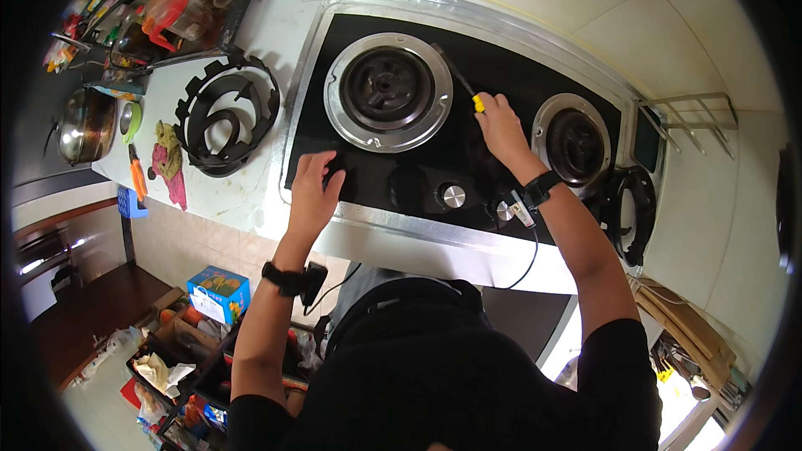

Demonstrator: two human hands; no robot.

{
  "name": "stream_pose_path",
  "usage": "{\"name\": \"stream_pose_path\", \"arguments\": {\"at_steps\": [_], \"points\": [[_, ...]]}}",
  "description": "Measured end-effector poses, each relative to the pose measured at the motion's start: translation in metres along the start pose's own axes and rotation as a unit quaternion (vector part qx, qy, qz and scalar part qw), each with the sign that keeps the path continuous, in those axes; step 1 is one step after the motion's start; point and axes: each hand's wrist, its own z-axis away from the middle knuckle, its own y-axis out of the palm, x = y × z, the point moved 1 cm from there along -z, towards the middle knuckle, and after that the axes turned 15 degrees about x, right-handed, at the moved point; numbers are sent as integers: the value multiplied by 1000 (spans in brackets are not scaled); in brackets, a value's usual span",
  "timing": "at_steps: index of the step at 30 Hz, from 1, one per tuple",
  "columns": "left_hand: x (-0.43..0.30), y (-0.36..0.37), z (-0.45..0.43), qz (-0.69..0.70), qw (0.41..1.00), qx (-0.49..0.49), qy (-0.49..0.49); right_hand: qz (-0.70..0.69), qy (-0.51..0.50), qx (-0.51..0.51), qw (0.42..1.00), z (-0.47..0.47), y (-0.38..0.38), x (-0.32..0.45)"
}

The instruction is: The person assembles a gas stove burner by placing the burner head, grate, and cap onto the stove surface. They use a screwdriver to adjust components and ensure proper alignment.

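Note:
My right hand point(501, 128) is closed on the yellow handle of a thin metal-shafted tool point(465, 80); its tip meets the right edge of the larger burner's metal ring point(388, 141). I cannot tell exactly what kind of tool it is. My left hand point(315, 191) hovers with bent, parted fingers over the front left corner of the black glass gas hob point(369, 181) and holds nothing. A smaller burner point(575, 145) lies beyond my right wrist. Two control knobs sit at the hob's front, one of them a silver knob point(454, 196) in plain sight.
Black pan supports point(229, 116) rest on the white counter left of the hob, near cloths point(168, 160), orange-handled pliers point(137, 176) and a metal pot point(88, 126). Another black support point(633, 213) stands at the right. A wire rack point(689, 100) is by the tiled wall.

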Motion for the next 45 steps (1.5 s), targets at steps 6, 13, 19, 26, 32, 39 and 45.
{"name": "stream_pose_path", "arguments": {"at_steps": [6,13,19,26,32,39,45], "points": [[4,3,-75,-11,997,-56,46,95,42,-28,994,-17,7,3],[26,-14,-176,-124,989,-49,57,-44,0,-45,998,-26,-1,73],[22,-13,-226,-218,972,71,45,-167,140,24,976,-58,42,80],[15,-20,-241,-280,948,148,40,-346,218,125,904,-67,37,78],[22,-26,-245,-228,959,169,23,-276,210,123,930,-70,41,80],[18,-22,-236,-232,964,124,21,-523,193,68,827,-56,40,81],[20,-32,-240,-167,970,173,15,-468,197,72,858,-55,39,85]]}}
